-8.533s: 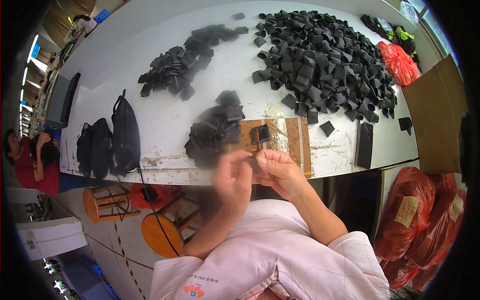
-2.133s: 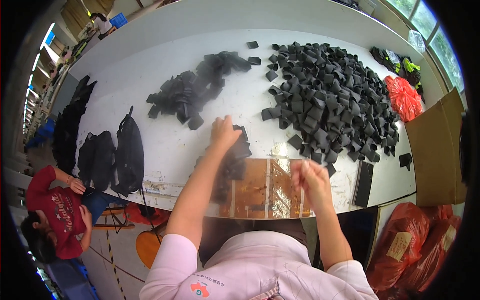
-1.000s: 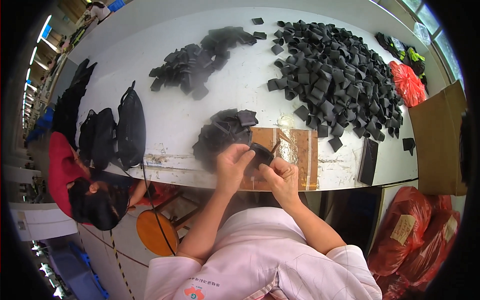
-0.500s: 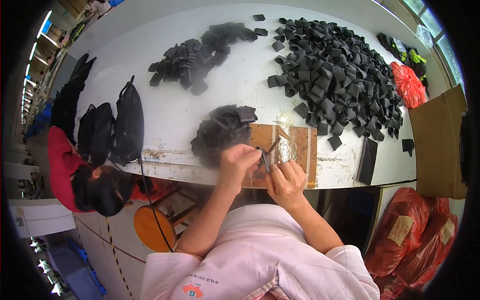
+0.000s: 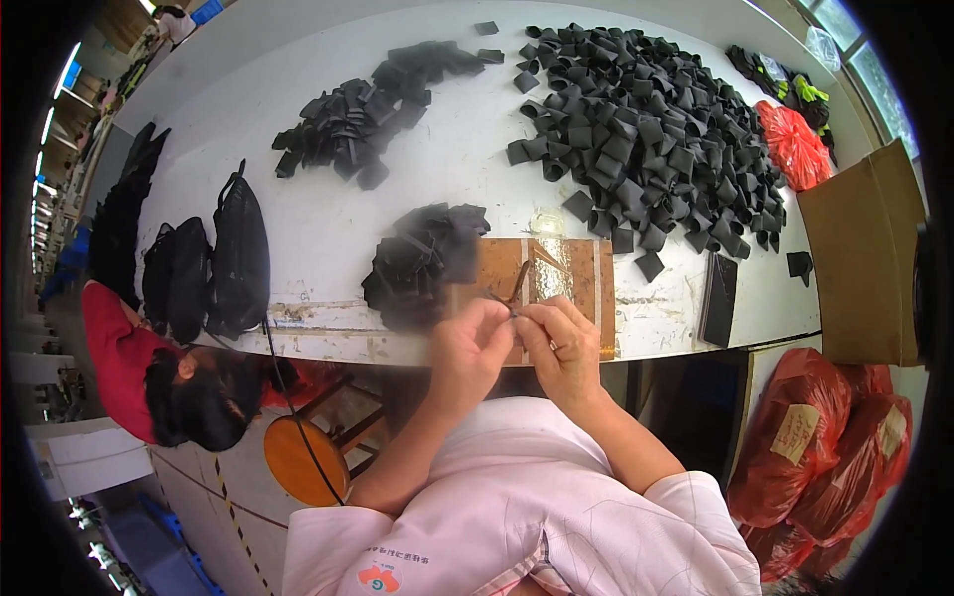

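Note:
My left hand (image 5: 471, 350) and my right hand (image 5: 566, 356) meet at the table's front edge, thumbs and forefingers pinched together. Between their fingertips is a small dark fabric piece (image 5: 514, 314), mostly hidden by the fingers. Just beyond it a thin dark strip (image 5: 520, 282) slants upward; whether it joins the held piece I cannot tell. Under and past my hands lies a brown board (image 5: 586, 283) crossed by bands of tape. A heap of flat black fabric pieces (image 5: 422, 263) sits left of the board, close to my left hand.
Black fabric loops (image 5: 646, 139) form a large pile at the far right. Another group of black pieces (image 5: 348, 124) lies far left. Black mesh bags (image 5: 238, 253), a black box (image 5: 718, 298), a cardboard box (image 5: 861, 258) and red bags (image 5: 795, 447) surround me. A co-worker (image 5: 179, 372) sits at left.
My hands have drawn together, and the right fingertips now meet the left ones. The fabric piece, plainly visible between them before, is now mostly covered. The whole view has shifted slightly.

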{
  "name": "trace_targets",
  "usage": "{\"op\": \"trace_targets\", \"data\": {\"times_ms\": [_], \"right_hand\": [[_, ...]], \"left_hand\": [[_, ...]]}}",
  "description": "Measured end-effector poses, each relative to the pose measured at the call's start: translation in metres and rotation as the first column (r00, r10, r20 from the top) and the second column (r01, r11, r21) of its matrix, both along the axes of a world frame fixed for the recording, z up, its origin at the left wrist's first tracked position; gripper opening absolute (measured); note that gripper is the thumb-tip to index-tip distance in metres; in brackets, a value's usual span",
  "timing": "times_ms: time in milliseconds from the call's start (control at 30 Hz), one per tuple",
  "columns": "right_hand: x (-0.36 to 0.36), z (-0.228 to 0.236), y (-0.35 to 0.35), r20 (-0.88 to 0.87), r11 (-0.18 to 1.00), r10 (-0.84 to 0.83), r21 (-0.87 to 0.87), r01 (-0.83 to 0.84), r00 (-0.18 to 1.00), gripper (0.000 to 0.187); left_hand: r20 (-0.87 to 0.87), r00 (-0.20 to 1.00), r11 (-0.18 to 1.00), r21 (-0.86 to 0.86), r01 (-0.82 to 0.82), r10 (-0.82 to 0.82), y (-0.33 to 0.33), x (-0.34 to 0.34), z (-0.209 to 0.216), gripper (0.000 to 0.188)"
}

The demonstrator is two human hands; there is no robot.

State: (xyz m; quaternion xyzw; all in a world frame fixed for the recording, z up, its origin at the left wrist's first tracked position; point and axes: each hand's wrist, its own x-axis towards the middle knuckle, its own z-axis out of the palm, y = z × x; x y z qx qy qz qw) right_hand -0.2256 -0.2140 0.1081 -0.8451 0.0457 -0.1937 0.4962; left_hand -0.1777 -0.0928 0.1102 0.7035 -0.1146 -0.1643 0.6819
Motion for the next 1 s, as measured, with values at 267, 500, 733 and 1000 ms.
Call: {"op": "trace_targets", "data": {"times_ms": [267,500,733,1000], "right_hand": [[0.010,-0.013,0.004,0.162,0.890,-0.145,-0.409,0.200,0.976,0.007],[0.005,0.001,-0.008,-0.181,0.236,0.267,0.965,0.118,0.946,0.002],[0.013,0.020,-0.014,-0.092,0.242,0.423,0.970,-0.015,0.902,0.018],[0.059,0.061,-0.036,-0.067,0.539,0.452,0.815,-0.212,0.890,0.026]], "left_hand": [[-0.337,0.919,0.917,-0.263,-0.300,0.204,-0.010,-0.001,-0.004,0.015],[-0.451,0.886,0.889,-0.442,-0.117,-0.107,0.001,0.005,0.006,0.019],[0.346,0.888,0.952,-0.153,-0.264,0.302,-0.018,0.002,0.008,0.018],[-0.355,0.753,0.401,-0.906,-0.132,-0.554,-0.006,0.043,0.043,0.024]]}}
